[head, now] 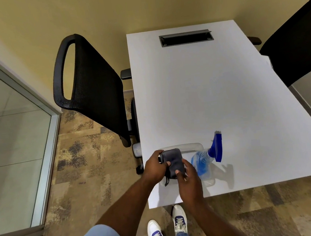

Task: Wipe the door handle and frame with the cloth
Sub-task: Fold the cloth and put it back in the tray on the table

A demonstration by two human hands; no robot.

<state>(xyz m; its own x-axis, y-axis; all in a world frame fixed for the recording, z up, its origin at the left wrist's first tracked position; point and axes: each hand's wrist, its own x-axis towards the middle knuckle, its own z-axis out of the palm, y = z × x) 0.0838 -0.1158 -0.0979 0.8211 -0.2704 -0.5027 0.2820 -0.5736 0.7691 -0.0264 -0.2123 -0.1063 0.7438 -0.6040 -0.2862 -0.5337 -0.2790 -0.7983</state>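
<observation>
Head view: both hands [153, 167] [189, 183] grip unmarked grey cloth [173, 162].

A white table [215, 93] carries a clear tray [191, 146] at its near edge, directly under the two hands gripping the cloth. Just to the right of that grip, a spray bottle [207, 158] with a blue trigger head lies tilted, its body in the tray. Far beyond the grip, a grey cable slot [186, 38] is set into the tabletop.
</observation>
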